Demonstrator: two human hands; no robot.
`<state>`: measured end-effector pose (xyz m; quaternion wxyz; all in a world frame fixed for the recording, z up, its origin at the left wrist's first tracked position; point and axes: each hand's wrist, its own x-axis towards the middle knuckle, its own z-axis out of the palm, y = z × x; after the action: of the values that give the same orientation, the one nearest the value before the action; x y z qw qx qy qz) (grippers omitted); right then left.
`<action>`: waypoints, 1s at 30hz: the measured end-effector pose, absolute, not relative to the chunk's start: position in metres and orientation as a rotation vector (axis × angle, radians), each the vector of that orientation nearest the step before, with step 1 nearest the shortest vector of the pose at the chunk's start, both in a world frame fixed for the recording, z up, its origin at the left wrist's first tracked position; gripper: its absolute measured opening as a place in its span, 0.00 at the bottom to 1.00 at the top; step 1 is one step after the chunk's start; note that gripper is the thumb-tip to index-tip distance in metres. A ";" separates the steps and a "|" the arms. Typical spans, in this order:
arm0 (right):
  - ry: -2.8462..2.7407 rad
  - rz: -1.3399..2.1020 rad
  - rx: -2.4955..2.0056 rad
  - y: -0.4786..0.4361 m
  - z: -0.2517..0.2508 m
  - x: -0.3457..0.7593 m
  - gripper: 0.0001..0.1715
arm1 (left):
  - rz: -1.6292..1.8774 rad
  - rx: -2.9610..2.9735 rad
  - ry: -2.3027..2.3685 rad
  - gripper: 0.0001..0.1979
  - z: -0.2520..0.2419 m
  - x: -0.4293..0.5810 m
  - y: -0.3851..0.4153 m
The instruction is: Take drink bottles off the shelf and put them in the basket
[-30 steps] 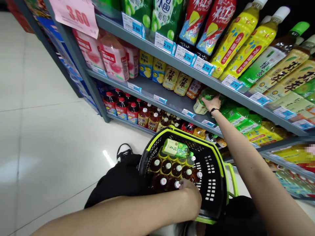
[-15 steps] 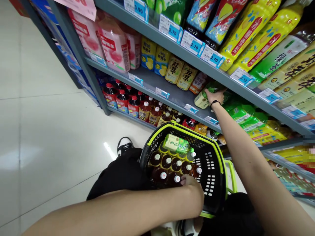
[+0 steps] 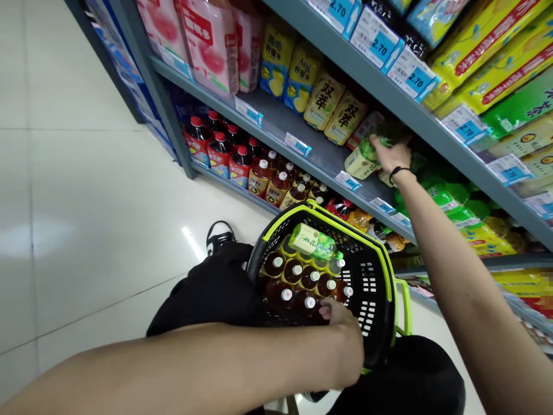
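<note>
On the middle shelf, my right hand [image 3: 394, 154], with a dark band at the wrist, closes its fingers and thumb round a green tea bottle [image 3: 362, 162]. That bottle stands upright or slightly tilted, its upper part in shade. My left hand [image 3: 340, 320] is inside the black shopping basket [image 3: 391, 265] with a lime-green rim, its fingers curled beside dark drink bottles [image 3: 309, 300]. What those fingers hold, if anything, is hidden. Another green tea bottle [image 3: 313, 241] lies on its side on top of the upright bottles with white caps.
Left of my right hand stand pale yellow juice bottles [image 3: 343, 118], lemon drinks and pink peach bottles [image 3: 211, 43]. Green bottles [image 3: 449, 199] lie to its right. The upper shelf edge [image 3: 315, 34] runs above the hand. Red-capped bottles [image 3: 219, 151] fill the bottom shelf.
The view has shifted closer to the shelf. My right hand stays at the green tea bottle, its grip now higher, with more of the label showing. My left hand remains in the basket.
</note>
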<state>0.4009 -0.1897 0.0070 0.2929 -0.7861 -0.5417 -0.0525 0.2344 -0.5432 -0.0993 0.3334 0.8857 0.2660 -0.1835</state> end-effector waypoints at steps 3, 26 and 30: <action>-1.504 -0.137 -1.887 -0.174 0.026 0.412 0.28 | -0.694 2.433 0.490 0.32 -0.091 0.233 -0.543; -1.190 -0.287 -1.753 -0.161 0.011 0.426 0.19 | -0.701 2.350 0.612 0.29 -0.070 0.231 -0.517; -1.050 -0.144 -1.671 -0.179 0.002 0.442 0.18 | -0.681 2.323 0.675 0.28 -0.068 0.228 -0.512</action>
<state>0.4423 -0.1787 0.0016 0.5493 -0.7057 -0.4433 -0.0607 0.2281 -0.5124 -0.0685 0.3091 0.8791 0.2555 -0.2577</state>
